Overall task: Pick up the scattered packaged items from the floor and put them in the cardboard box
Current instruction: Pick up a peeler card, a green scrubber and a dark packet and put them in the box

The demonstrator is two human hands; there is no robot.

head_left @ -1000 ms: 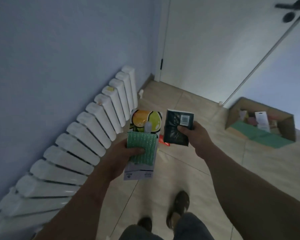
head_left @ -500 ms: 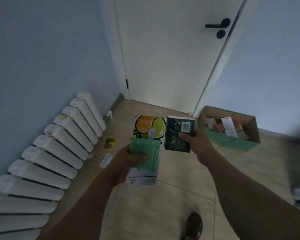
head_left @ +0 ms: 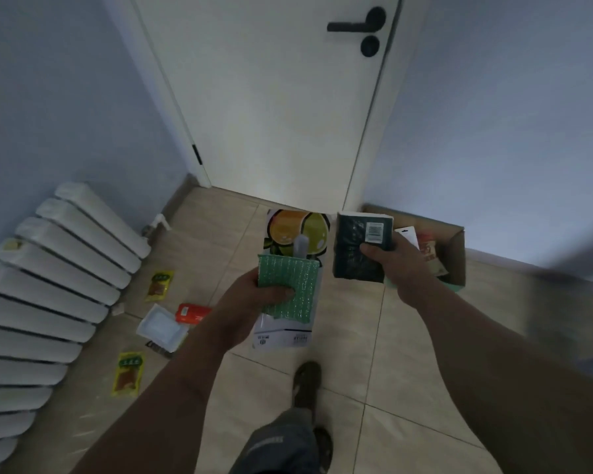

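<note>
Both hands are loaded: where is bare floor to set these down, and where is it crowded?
Bare tiles lie between the person's foot and the cardboard box, also before the door. Crowded: packets by the radiator.

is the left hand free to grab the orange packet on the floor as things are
Probably not yet. The left hand already grips a green sponge pack stacked on a fruit-print package, so its fingers are occupied. The orange packet lies uncovered on the tiles beside a white tray, with nothing covering it.
</note>
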